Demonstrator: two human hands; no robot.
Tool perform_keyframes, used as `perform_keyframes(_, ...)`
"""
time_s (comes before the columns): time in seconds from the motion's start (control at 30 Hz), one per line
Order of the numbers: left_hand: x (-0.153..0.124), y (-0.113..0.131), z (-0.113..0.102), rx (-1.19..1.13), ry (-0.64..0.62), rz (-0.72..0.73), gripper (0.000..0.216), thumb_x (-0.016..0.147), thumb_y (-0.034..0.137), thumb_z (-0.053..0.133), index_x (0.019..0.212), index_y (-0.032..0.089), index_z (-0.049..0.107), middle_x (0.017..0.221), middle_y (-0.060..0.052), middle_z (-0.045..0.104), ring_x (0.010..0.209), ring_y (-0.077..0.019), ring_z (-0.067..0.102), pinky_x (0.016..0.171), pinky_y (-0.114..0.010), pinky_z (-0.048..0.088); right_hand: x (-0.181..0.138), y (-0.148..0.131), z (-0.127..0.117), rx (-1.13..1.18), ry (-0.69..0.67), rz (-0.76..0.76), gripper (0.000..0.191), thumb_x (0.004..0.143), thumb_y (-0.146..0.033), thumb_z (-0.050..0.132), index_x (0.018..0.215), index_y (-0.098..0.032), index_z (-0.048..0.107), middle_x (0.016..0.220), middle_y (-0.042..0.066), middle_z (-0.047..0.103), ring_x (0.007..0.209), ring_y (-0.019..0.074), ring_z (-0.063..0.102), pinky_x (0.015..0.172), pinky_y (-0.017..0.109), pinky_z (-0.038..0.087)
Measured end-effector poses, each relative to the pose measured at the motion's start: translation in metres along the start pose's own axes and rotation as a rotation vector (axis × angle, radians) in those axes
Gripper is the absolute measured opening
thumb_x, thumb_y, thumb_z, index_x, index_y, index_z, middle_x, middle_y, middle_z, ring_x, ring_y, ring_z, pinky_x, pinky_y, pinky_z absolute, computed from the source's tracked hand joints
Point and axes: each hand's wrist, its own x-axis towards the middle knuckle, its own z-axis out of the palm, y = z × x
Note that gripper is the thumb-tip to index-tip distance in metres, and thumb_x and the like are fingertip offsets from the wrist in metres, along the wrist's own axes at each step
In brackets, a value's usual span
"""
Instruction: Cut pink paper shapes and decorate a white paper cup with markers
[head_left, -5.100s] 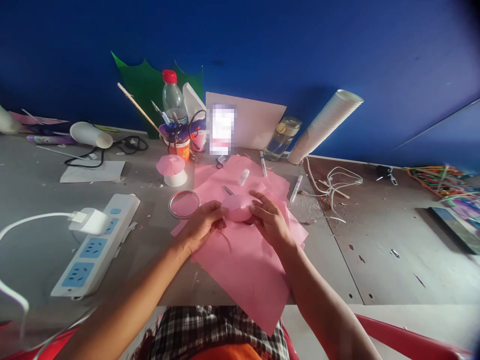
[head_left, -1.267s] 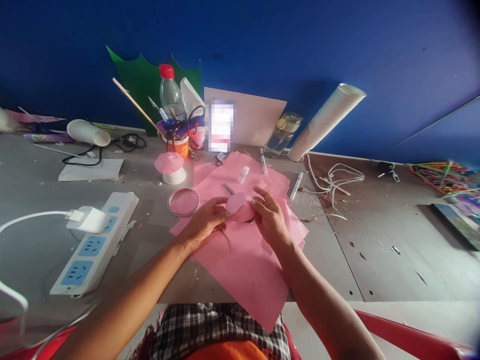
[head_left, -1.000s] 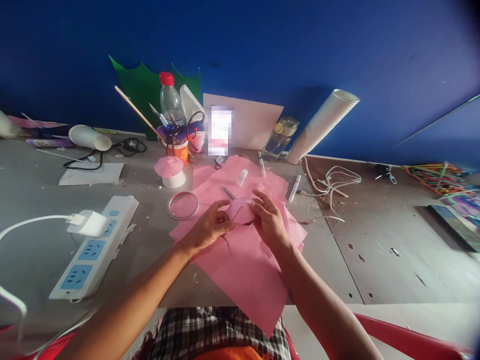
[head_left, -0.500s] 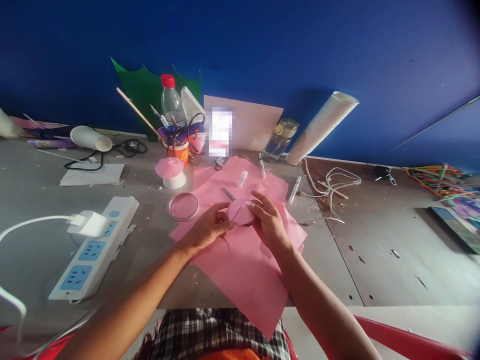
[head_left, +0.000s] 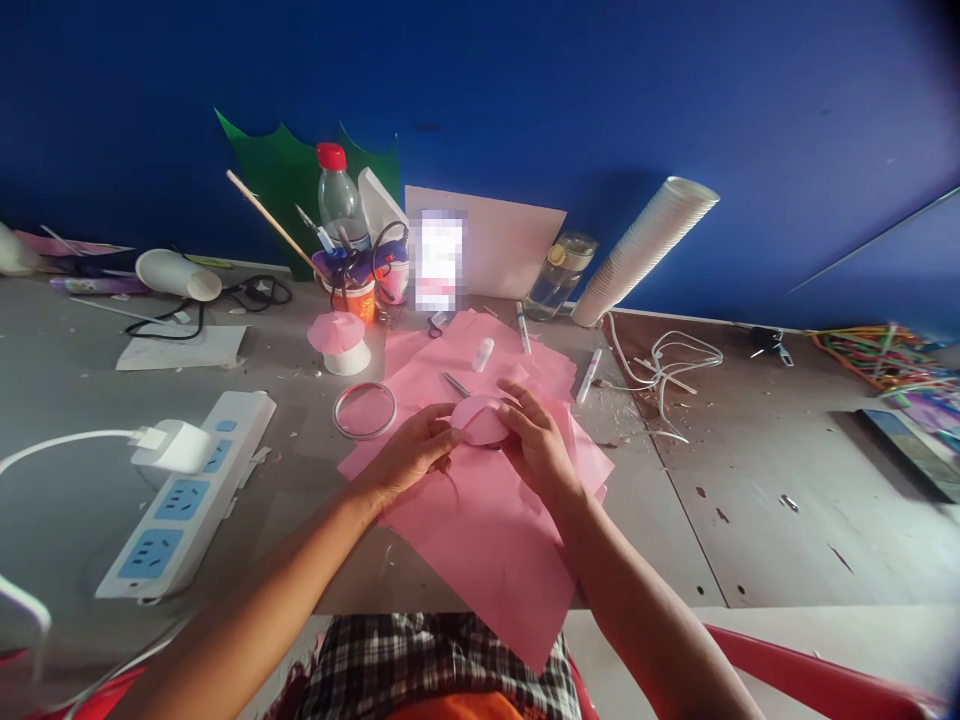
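Between my two hands is a small round piece of pink paper with a crease or overlapping edge across it. My left hand pinches its left edge between thumb and fingers. On the opposite edge, my right hand grips it, with one finger stretched forward. Larger pink paper sheets lie beneath, hanging over the table's front edge. Just beyond the held piece lie a slim metal-tipped tool and a white glue stick or small tube. A ring of clear tape rests left of my hands.
A white power strip with a plugged-in charger lies left. Behind it stands an upturned white cup with a pink paper top. At the back are a red-capped bottle, a glass bottle and a leaning stack of paper cups.
My left thumb has shifted slightly up along the pink paper's edge, and the paper's fold looks flatter. Both hands keep hold of it. The whole view has shifted slightly.
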Motion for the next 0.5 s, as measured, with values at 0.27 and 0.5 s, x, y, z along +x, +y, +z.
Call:
perform_keyframes(0.27, 0.0017, -0.0009, -0.0015, -0.057, 0.032, -0.01, 0.032, 0.073, 0.036, 0.071, 0.095, 0.016, 0.059, 0.069, 0.004, 0.057, 0.048, -0.0043, 0.043, 0.057, -0.024, 0.04, 0.0028, 0.0012, -0.0034, -0.027, -0.022, -0.003, 0.056, 0.062, -0.032, 0.076, 0.113, -0.023, 0.053, 0.076, -0.003, 0.059, 0.067, 0.0129, 0.054, 0.059, 0.024, 0.041)
perform_keyframes(0.5, 0.0007, 0.0, -0.0016, -0.228, 0.038, -0.008, 0.028, 0.069, 0.032, 0.075, 0.083, 0.016, 0.057, 0.059, 0.007, 0.051, 0.042, -0.001, 0.032, 0.056, -0.023, 0.042, 0.0048, 0.0046, -0.006, -0.066, -0.034, -0.036, 0.056, 0.063, -0.034, 0.075, 0.113, -0.023, 0.053, 0.073, -0.003, 0.057, 0.063, 0.0126, 0.052, 0.057, 0.025, 0.038)
